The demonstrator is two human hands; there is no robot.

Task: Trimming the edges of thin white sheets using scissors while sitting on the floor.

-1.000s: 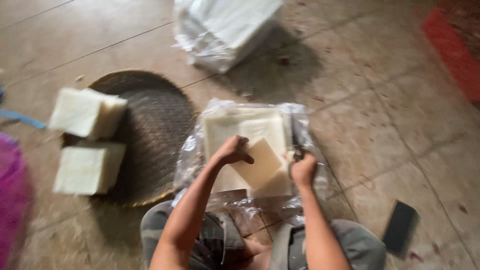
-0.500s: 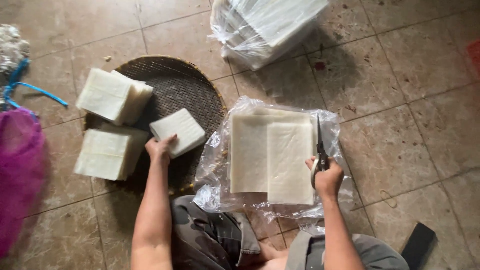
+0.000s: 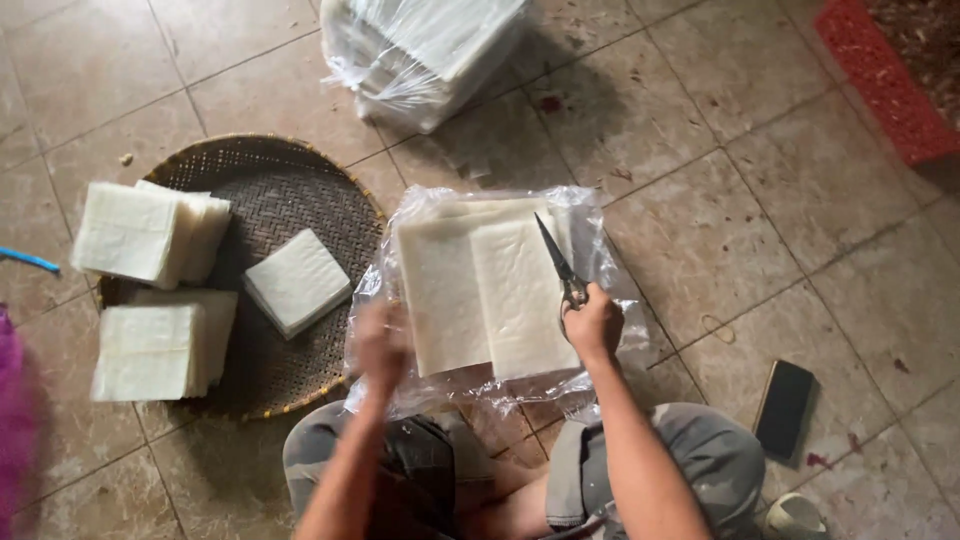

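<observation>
The stack of pale sheets is lying on clear plastic wrap on the tiled floor. The right hand is gripping scissors, fingers clamped on the handles. The left hand, blurred, is hovering at the stack's left edge; its fingers cannot be told. A woven tray is holding cut squares alongside.

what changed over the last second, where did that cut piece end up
The left hand carried a cut white square from the stack of sheets left to the woven tray, let it go there, and has swung back to the stack's near left edge, now empty and blurred. The right hand kept its grip on the scissors by the stack. The other piles on the tray and the phone stayed put.
</observation>
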